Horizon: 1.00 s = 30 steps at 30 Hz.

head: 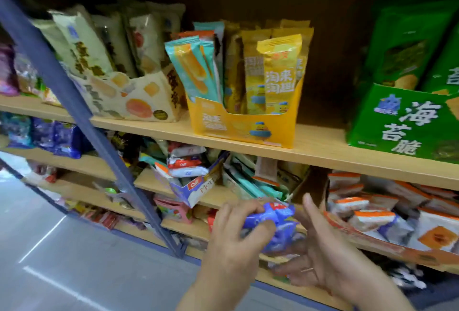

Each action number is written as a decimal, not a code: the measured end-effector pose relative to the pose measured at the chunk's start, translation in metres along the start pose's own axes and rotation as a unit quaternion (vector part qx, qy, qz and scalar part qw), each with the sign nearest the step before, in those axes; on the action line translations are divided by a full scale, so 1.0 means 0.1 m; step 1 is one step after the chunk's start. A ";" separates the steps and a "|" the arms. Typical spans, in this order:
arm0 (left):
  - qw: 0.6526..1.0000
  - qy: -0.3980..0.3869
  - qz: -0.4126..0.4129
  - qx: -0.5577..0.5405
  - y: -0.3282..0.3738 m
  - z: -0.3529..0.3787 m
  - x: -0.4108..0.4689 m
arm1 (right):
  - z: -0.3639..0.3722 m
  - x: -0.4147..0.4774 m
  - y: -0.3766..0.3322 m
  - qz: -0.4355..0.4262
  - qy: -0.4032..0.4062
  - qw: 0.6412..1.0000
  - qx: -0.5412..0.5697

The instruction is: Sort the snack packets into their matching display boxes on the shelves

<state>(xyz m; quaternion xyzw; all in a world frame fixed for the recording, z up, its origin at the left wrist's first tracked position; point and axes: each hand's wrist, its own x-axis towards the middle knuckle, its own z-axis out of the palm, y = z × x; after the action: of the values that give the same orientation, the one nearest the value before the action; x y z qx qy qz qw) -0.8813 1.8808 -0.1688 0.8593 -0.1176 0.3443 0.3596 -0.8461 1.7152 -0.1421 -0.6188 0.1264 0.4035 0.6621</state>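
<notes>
Blue shelf post (82, 112) slants across the left, in front of the shelves. Left hand (238, 233) grips blue packets (275, 221), near, before the lower shelf. Right hand (330, 251) is released, fingers straight, just right of and under them. Upper shelf: yellow box (248, 129) holds yellow and teal packets; green box (397, 122), far right, holds green bags; cream box (134, 99), left, holds cream bags.
</notes>
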 end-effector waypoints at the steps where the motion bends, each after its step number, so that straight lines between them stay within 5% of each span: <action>1: 0.997 -0.002 0.074 0.030 -0.10 -0.15 -0.02 | 0.17 0.07 -0.01 0.014 -0.034 0.999 0.024; 4: 0.954 -0.020 0.280 0.103 -0.45 -0.48 -0.16 | 0.72 0.28 -0.04 -0.002 -0.112 0.985 0.129; 9: 0.943 -0.060 0.288 0.155 -1.02 -1.01 -0.22 | 1.39 0.69 -0.03 -0.095 -0.007 0.983 0.157; 12: 0.980 -0.059 0.176 0.073 -1.37 -1.12 -0.32 | 1.60 0.91 -0.02 -0.120 0.071 0.980 0.142; 14: 0.999 -0.043 0.027 0.011 -1.56 -1.15 -0.33 | 1.66 1.02 -0.03 -0.135 0.136 0.975 0.112; 16: 0.988 -0.048 -0.147 0.011 -1.77 -1.15 -0.24 | 1.65 1.09 -0.06 -0.157 0.190 0.966 0.076; 19: 0.950 -0.109 -0.285 0.071 -2.25 -1.07 -0.05 | 1.56 1.22 -0.10 -0.146 0.203 0.968 0.000; 26: 0.878 -0.303 -0.339 0.146 -3.04 -0.82 0.36 | 1.45 1.60 -0.13 -0.178 0.149 0.953 -0.196; 30: 0.888 -0.293 -0.306 0.180 -3.18 -0.80 0.52 | 1.34 1.66 -0.20 -0.201 0.151 0.934 -0.254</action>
<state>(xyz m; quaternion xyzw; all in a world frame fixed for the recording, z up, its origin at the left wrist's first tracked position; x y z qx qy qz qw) -0.7405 2.1659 -0.2644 0.9644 0.1150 -0.0349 0.2354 -0.7700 1.9033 -0.2108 -0.8326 -0.0084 0.1823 0.5230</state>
